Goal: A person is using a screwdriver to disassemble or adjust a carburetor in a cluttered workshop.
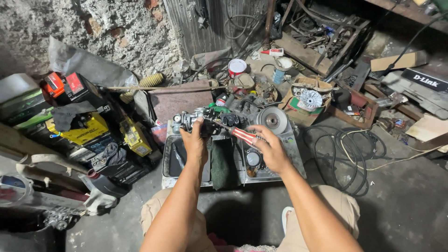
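A rough plastered wall (116, 32), grey-white and crumbling, fills the upper left of the frame, with bare red bricks (151, 4) showing through near the top. Beside it, top centre, stands a sheet of corrugated metal (205, 23) hung with dark cables. The concrete floor (401, 205) is grey, stained and dusty, widest at the lower right. Black cables (350, 149) lie coiled on it right of centre. Wooden planks (303, 53) and a cardboard sheet (399, 60) lie along the upper right. Old vehicle batteries (84, 128), yellow, black and red, are stacked at the left. The light is dim and even.
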